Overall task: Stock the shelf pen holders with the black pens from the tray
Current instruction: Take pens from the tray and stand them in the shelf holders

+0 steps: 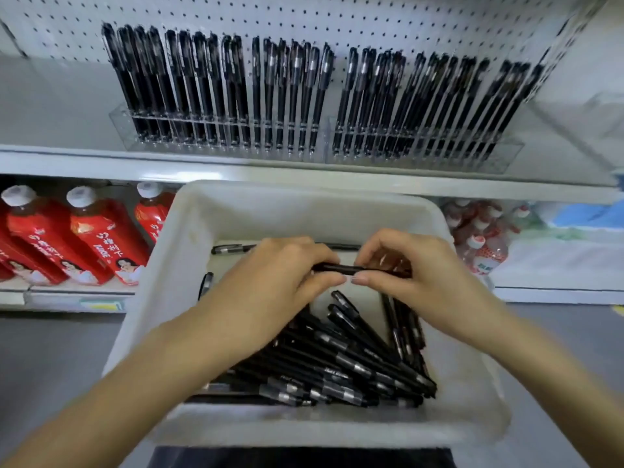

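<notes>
My left hand and my right hand both pinched one black pen above the white tray. More pens lay piled in its near end. The far pen holders looked nearly full, so squeezing mine in might knock others out.

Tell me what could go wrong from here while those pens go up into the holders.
1. The left hand and right hand pinch one black pen by the fingertips over the tray; it may slip back into the loose pile.
2. The left holder and right holder look nearly full, so finding a free slot could be fiddly.
3. The leaning pens in the right holder might tip out if nudged.
</notes>
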Demonstrator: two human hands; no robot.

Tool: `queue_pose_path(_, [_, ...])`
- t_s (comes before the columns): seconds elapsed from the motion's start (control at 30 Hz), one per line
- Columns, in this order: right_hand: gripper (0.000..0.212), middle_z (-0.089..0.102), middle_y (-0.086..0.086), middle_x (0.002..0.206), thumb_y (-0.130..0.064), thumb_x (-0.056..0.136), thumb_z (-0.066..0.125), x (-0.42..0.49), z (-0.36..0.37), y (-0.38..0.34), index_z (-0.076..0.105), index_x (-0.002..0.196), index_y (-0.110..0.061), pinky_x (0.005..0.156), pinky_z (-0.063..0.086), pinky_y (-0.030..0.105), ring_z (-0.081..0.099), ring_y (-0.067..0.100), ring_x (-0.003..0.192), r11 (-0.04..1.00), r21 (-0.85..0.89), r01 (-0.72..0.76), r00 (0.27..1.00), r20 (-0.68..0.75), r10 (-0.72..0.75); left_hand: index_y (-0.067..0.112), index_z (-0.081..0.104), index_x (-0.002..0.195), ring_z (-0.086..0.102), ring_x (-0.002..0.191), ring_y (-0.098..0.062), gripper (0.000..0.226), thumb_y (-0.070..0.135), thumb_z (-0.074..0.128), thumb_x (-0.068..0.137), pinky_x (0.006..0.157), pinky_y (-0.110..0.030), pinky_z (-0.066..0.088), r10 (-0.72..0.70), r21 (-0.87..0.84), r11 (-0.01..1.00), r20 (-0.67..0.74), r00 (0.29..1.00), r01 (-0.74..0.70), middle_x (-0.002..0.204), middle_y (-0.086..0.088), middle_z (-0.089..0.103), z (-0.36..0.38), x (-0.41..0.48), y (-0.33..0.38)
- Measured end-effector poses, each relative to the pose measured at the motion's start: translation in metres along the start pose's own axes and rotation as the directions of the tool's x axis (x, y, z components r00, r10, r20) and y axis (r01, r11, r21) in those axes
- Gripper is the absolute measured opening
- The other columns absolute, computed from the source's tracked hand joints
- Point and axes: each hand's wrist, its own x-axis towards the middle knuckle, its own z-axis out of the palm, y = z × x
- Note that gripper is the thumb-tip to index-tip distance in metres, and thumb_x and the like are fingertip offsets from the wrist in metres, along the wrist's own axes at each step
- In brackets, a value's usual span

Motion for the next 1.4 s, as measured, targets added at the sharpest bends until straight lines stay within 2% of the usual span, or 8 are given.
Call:
queue_pose_path(0.13, [0.018,0.063,-0.018,0.073,-0.049,0.073,0.064,0.03,-0.037,-0.003,0.063,0.078,-0.032,0.066,0.048,0.027,0.058,0.001,0.073,0.985,-0.173,0.025,0.999,0.025,-0.021,0.021,0.07,0.088,0.06,0.058,0.0,0.015,0.031,0.058,0.089,0.064,-0.022,0.05,-0.044,-0.006,0.999,0.052,0.998,0.044,0.063,0.006,0.066,-0.019,0.034,0.0])
queue_pose_path(0.23, [0.012,0.065,-0.013,0.069,-0.039,0.075,0.071,0.054,-0.071,0.003,0.068,0.074,-0.027,0.06,0.045,0.014,0.06,0.001,0.066,0.985,-0.17,-0.012,1.0,0.026,0.017,0.027,0.068,0.08,0.062,0.055,0.003,0.008,0.029,0.063,0.086,0.069,-0.031,0.054,-0.046,-0.024,0.999,-0.046,0.998,0.045,0.062,0.012,0.067,-0.029,0.06,-0.001])
queue_pose_path(0.47, [0.005,0.068,0.002,0.068,-0.012,0.082,0.068,0.073,-0.115,0.024,0.07,0.085,-0.008,0.059,0.051,0.014,0.064,0.008,0.061,0.893,0.415,-0.173,0.945,-0.185,0.269,0.018,0.066,0.073,0.068,0.058,-0.011,0.01,0.015,0.07,0.082,0.07,-0.035,0.057,-0.187,-0.428,0.897,-0.141,0.972,0.111,0.065,0.005,0.071,-0.021,0.105,0.005])
queue_pose_path(0.67, [0.024,0.072,0.004,0.08,-0.013,0.081,0.071,0.086,-0.119,0.031,0.066,0.104,-0.015,0.063,0.055,0.021,0.071,0.017,0.077,0.78,0.619,-0.094,0.853,-0.354,0.384,0.017,0.065,0.069,0.069,0.064,-0.014,0.013,0.021,0.074,0.078,0.077,-0.044,0.056,-0.226,-0.559,0.818,-0.102,0.969,0.132,0.063,0.004,0.071,0.009,0.136,0.018])
queue_pose_path(0.83, [0.029,0.068,0.013,0.092,-0.007,0.082,0.069,0.102,-0.137,0.032,0.057,0.109,-0.011,0.072,0.057,0.027,0.071,0.019,0.083,0.819,0.57,0.07,0.794,-0.529,0.301,0.026,0.067,0.086,0.065,0.074,-0.009,0.033,0.053,0.048,0.087,0.067,-0.034,0.055,0.003,-0.086,0.996,-0.33,0.944,-0.033,0.078,0.011,0.068,0.02,0.157,0.016])
queue_pose_path(0.97, [0.027,0.067,0.014,0.098,-0.005,0.083,0.069,0.114,-0.16,0.041,0.053,0.103,-0.014,0.076,0.058,0.032,0.07,0.019,0.087,0.941,0.308,0.143,0.709,-0.695,0.12,0.013,0.066,0.103,0.065,0.079,-0.016,0.055,0.052,0.027,0.093,0.064,-0.028,0.053,0.238,0.457,0.887,-0.328,0.914,-0.067,0.092,-0.001,0.067,0.028,0.172,0.008])
queue_pose_path(1.17, [0.031,0.067,0.005,0.095,-0.004,0.081,0.07,0.132,-0.166,0.061,0.051,0.091,-0.027,0.078,0.058,0.037,0.069,0.016,0.087,0.974,0.196,0.113,0.681,-0.729,0.068,0.008,0.058,0.121,0.055,0.113,-0.022,0.064,0.055,0.024,0.094,0.101,-0.036,0.035,0.206,0.543,0.837,-0.205,0.957,-0.064,0.12,-0.007,0.061,0.04,0.188,-0.004])
queue_pose_path(1.4, [0.031,0.066,0.003,0.088,-0.003,0.081,0.071,0.146,-0.162,0.079,0.052,0.088,-0.027,0.077,0.057,0.041,0.069,0.015,0.082,0.973,0.207,0.104,0.713,-0.698,0.072,0.008,0.052,0.13,0.05,0.122,-0.022,0.068,0.058,0.022,0.095,0.107,-0.039,0.031,0.195,0.524,0.851,-0.245,0.95,-0.04,0.129,-0.006,0.057,0.045,0.189,-0.006])
